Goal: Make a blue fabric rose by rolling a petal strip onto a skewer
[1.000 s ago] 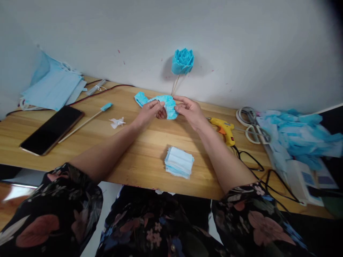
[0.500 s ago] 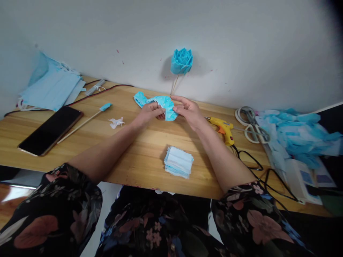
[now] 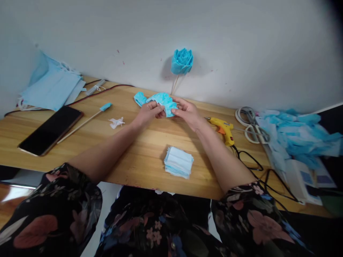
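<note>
Head view, items listed near to far; clock centred between my hands, 12 toward the wall [image 3: 120,28].

Sleeves: two, black, floral, at 5 and 7.
Table [image 3: 139,153]: wood, under everything that follows.
Pads [image 3: 178,162]: one stack of cut pieces, pale blue and white, at 6, well apart from my hands.
Phone [image 3: 50,130]: one, screen dark, between 8 and 9.
Scraps [image 3: 297,132]: one loose blue heap, between 3 and 4, far side of the scissors.
Glue gun [image 3: 225,129]: one, yellow, orange trigger, at 4, nozzle turned toward my right wrist.
Scissors [image 3: 255,134]: white handles, between 3 and 4, beyond the gun.
Stick [image 3: 83,124]: one, blue tip, lying slantwise between 8 and 9, tip away from me.
Left hand [image 3: 151,110]: closed, thumb and fingers pinching the strip partway along.
Right hand [image 3: 189,110]: closed, thumb on the strip's right end, fingers behind.
Strip [image 3: 162,98]: one, blue, gathered, in an arc between my hands and past the left. Long axis about 10 to 4. Loose curled tail at 10, my left hand nearer to it; opposite end at my right thumb. Whether the tail touches the table, I cannot tell.
Masks [image 3: 53,87]: one pile, between 9 and 10.
Flower [image 3: 182,61]: one, blue, at 12, raised on a thin stem just beyond my right fingers.
</note>
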The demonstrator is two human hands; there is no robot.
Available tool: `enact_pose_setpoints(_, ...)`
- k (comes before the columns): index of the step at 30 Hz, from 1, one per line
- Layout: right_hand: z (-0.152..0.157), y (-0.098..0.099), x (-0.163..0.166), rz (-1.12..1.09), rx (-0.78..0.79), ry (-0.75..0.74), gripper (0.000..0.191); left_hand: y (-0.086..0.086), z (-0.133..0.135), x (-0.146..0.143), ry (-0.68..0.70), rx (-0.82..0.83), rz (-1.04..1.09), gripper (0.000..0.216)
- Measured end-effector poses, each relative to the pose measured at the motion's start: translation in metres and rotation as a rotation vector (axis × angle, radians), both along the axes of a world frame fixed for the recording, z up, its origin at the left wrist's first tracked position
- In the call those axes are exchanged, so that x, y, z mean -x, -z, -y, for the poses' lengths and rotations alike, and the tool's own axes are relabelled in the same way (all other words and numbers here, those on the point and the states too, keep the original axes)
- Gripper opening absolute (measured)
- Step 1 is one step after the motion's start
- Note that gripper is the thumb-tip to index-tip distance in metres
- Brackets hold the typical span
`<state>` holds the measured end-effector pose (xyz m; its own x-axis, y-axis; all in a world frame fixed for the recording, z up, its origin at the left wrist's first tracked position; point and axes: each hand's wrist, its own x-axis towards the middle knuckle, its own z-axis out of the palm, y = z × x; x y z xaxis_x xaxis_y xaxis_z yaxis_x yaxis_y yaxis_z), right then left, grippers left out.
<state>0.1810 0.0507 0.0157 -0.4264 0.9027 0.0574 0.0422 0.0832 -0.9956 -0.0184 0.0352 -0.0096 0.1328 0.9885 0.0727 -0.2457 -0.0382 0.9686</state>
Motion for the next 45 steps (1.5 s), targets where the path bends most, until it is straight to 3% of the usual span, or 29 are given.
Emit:
enact_pose_setpoints(5,-0.002,0.002,0.001,0.019,-0.031,0.037,0.062,0.001,0.000,0.001,0.034,-0.054,-0.097,0.041)
enact_pose_setpoints(9,-0.003,0.004,0.002,0.030,-0.061,0.023,0.063,0.001,0.001,0.002,0.054,-0.056,-0.169,0.036)
enact_pose_setpoints(18,0.002,-0.003,-0.001,-0.046,0.090,0.115,0.046,0.002,0.000,0.002,0.003,-0.008,-0.045,0.026)
enact_pose_setpoints(25,0.003,-0.005,0.001,-0.084,0.142,0.105,0.054,-0.004,0.003,-0.001,-0.025,0.049,0.059,0.030)
enact_pose_setpoints(33,0.005,-0.007,0.003,-0.068,0.091,0.080,0.050,0.000,0.002,0.002,0.068,-0.071,-0.079,0.033)
enact_pose_setpoints(38,0.009,-0.031,-0.003,-0.155,0.072,0.157,0.043,-0.004,0.007,-0.004,0.155,0.001,-0.005,0.023)
enact_pose_setpoints(42,0.022,-0.062,-0.014,-0.160,-0.020,0.200,0.040,-0.007,0.021,-0.014,0.158,0.217,0.262,0.011)
enact_pose_setpoints(45,0.030,-0.081,-0.028,-0.109,-0.114,0.239,0.038,-0.007,0.034,-0.022,0.202,0.395,0.400,0.014)
